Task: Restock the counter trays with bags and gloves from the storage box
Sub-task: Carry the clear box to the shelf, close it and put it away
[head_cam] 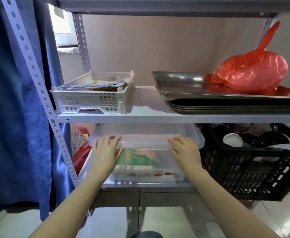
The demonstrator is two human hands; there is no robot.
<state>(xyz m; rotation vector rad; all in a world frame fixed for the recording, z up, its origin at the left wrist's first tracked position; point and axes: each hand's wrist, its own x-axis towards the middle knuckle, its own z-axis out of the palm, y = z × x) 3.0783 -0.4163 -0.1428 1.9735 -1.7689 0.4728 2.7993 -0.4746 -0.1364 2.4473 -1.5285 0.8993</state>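
On the lowest shelf (140, 185) of the rack: storage box (164, 169), clear, lidded, packets showing through its front, not yet drawn out.
Left of the box: blue curtain (17, 117); red packets (79, 157).
At the box's front-left rim: left hand (103, 153), grip pinching the lid (149, 134) edge, fingers on top, thumb beneath.
At its front-right rim: right hand (186, 152), grip likewise.
Right of the box: black crate (244, 177), close alongside.
Handling, as judged: draw both sides evenly, level and straight out, clear of the crate. The lid may lift if held alone.
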